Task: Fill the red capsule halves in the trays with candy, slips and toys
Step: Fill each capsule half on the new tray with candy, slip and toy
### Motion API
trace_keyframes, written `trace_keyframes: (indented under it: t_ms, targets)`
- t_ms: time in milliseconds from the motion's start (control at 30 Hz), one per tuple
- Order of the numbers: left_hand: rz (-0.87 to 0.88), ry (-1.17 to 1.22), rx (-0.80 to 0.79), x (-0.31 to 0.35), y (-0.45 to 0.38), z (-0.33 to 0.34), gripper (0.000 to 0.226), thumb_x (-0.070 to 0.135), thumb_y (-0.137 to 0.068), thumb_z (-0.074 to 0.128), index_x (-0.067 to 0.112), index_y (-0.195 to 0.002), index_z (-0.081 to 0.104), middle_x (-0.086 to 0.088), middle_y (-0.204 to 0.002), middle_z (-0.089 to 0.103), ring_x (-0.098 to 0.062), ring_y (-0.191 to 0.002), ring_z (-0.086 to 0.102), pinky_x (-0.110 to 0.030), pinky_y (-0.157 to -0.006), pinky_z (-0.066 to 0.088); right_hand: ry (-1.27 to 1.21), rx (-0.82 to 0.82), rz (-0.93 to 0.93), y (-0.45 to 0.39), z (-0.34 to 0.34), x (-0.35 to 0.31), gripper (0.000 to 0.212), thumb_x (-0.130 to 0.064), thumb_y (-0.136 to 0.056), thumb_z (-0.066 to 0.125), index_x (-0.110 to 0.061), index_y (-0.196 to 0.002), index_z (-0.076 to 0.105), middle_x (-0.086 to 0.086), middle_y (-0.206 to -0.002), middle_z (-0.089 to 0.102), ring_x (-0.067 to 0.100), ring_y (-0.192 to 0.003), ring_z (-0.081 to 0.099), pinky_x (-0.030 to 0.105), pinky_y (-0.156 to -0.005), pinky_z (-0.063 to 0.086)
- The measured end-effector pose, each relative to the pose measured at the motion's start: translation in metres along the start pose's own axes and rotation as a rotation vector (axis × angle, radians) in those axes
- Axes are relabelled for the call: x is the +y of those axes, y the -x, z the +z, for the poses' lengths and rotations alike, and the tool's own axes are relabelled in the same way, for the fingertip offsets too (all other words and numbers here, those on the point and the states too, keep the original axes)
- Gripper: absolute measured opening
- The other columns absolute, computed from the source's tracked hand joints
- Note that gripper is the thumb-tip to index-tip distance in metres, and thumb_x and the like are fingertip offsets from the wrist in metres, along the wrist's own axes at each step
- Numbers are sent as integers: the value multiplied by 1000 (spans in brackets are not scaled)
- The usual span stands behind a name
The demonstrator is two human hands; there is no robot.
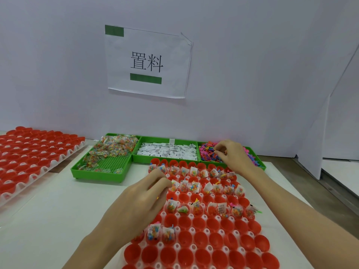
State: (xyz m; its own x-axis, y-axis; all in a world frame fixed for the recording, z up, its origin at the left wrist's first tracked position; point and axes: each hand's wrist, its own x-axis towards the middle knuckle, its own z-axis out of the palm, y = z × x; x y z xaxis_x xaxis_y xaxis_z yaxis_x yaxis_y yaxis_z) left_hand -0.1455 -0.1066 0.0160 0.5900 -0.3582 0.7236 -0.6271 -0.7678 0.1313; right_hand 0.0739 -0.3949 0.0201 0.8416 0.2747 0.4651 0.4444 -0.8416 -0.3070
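A white tray [194,230] of red capsule halves [217,238] lies in front of me. Alternate rows hold candy bags, white slips and small toys; the rows between them are bare. My left hand [143,193] hovers over the tray's left edge, fingers pinched together, with a bit of colour under them that I cannot identify. My right hand [231,154] reaches into the green bin of coloured plastic toys [207,154] at the back right, fingertips pinching among the toys. The middle green bin holds white slips [167,152]; the left green bin holds candy bags [112,146].
A second tray of red capsule halves [33,158] lies at the far left. A white wall with a paper sign [147,63] stands right behind the bins. A white board [338,105] leans at the right.
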Motion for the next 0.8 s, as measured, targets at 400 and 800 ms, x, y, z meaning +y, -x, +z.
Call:
trace_keyframes:
  t_ms: [400, 800]
  targets:
    - [-12, 11, -2, -5, 3, 4, 14, 18, -100, 56, 14, -104, 68, 7, -109, 57, -7, -83, 60, -24, -71, 53, -36, 81, 102, 24, -13, 0, 11, -17, -92, 73, -10, -99, 68, 3, -92, 69, 16, -83, 64, 35, -80, 57]
    - [-52, 84, 49, -5, 2, 6, 17, 14, -99, 62, 11, -112, 72, 5, -108, 63, -8, -94, 65, -23, -83, 54, -544, 204, 228, 49, -36, -46, 10, -14, -98, 63, -20, -103, 69, -1, -91, 72, 11, -80, 69, 27, -75, 57]
